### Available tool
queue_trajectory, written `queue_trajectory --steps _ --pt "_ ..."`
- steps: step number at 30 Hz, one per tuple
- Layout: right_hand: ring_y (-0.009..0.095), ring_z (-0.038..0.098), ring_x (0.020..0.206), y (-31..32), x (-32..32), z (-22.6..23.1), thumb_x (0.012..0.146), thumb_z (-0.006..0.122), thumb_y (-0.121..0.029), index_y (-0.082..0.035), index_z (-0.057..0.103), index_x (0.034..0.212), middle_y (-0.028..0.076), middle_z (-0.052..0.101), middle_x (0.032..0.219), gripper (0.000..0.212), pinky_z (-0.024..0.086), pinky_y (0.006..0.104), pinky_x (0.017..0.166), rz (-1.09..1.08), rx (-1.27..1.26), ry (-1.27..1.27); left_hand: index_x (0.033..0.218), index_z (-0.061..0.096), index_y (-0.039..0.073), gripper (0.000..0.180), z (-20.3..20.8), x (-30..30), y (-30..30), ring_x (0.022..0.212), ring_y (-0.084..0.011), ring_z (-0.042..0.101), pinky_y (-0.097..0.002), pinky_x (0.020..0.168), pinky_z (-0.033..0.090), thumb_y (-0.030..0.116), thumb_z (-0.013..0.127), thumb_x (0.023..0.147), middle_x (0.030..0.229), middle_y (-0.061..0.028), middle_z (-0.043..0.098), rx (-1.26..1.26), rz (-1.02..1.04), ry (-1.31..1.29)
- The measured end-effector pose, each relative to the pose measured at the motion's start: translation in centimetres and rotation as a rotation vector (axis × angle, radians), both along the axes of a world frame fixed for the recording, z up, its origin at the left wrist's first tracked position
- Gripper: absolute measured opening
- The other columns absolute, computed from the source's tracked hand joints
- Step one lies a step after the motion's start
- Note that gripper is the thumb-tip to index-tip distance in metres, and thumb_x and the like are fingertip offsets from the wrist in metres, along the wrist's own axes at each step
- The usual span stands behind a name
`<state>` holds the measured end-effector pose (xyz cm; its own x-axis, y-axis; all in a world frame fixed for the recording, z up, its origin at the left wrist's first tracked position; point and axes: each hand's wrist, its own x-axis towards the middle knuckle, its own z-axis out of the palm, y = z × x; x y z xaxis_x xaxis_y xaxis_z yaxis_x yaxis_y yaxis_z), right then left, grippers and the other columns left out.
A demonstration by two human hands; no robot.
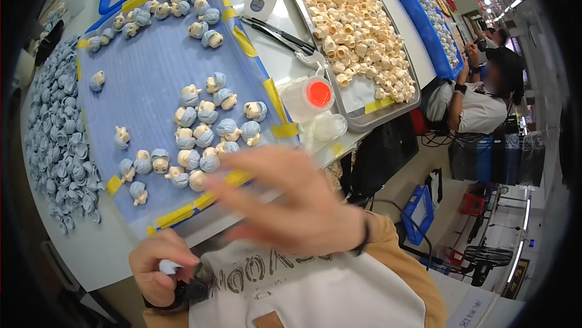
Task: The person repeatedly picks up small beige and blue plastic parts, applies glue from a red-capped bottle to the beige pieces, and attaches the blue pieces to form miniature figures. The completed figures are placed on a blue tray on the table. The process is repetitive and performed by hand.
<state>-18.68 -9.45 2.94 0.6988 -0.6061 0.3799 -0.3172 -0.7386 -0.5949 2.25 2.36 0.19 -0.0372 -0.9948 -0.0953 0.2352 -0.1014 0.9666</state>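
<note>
Dozens of blue-capped doll heads (207, 111) lay on the blue sheet (139, 64) | bare heads (357, 25), metal tray (376, 120), and loose caps (57, 128), table (100, 255), looked unjoined | our left hand (155, 262) pinched a pale piece (169, 266) near the table's edge | our right hand (297, 200) blurred; grip, we couldn't tell

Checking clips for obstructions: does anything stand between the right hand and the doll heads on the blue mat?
Nothing visible does. The blurred right hand overlaps the near edge of the mat, fingertips by the nearest doll heads; whether they touch is unclear.
</note>
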Motion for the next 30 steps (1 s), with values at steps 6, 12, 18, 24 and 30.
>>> queue_trajectory --steps 6,12,18,24,30 --pt "0.025 0.058 0.064 -8.0 -15.5 -2.4 0.075 0.067 -0.012 -0.002 0.063 0.093 0.013 0.061 0.082 0.021 0.046 0.0318 0.060 -0.856 -0.104 0.458 0.092 0.060 -0.002 0.036 -0.6 -1.3 -1.0 0.056 -0.0121 0.050 -0.0203 0.051 0.038 0.032 0.062 0.081 0.082 -0.0132 0.053 -0.007 0.069 0.137" --pt "0.023 0.060 0.069 -7.7 -15.2 -3.3 0.071 0.064 -0.002 -0.003 0.061 0.096 0.010 0.060 0.084 0.025 0.047 0.0301 0.063 -0.784 -0.045 0.390 0.104 0.055 -0.005 0.029 0.0 -1.3 -1.7 0.078 -0.0220 0.061 -0.0281 0.066 0.052 0.007 0.063 0.079 0.104 -0.0237 0.055 0.077 -0.010 0.280" --pt "0.022 0.055 0.068 -0.7 -4.7 -0.2 0.063 0.063 -0.003 -0.002 0.058 0.089 0.009 0.058 0.084 0.027 0.043 0.0285 0.057 0.055 0.063 -0.182 0.105 0.054 -0.007 0.030 -0.2 -2.8 -2.4 0.088 -0.0220 0.059 -0.0300 0.073 0.050 0.012 0.061 0.083 0.108 -0.0213 0.053 0.114 -0.137 0.315" --pt "0.017 0.050 0.057 0.7 0.7 -1.8 0.069 0.070 -0.016 -0.001 0.061 0.089 0.008 0.055 0.081 0.027 0.037 0.0261 0.046 0.172 -0.063 -0.272 0.108 0.047 -0.006 0.039 -0.5 -3.2 -2.5 0.089 -0.0171 0.054 -0.0298 0.076 0.046 0.026 0.056 0.089 0.105 -0.0169 0.052 0.139 -0.156 0.299" --pt "0.019 0.050 0.062 1.0 0.5 -2.9 0.065 0.062 -0.011 0.005 0.057 0.088 0.014 0.056 0.090 0.029 0.040 0.0271 0.051 0.165 -0.181 -0.331 0.099 0.050 -0.004 0.038 -0.2 -3.5 -2.6 0.083 -0.0162 0.055 -0.0266 0.075 0.044 0.027 0.064 0.083 0.102 -0.0168 0.054 0.219 -0.080 0.343"
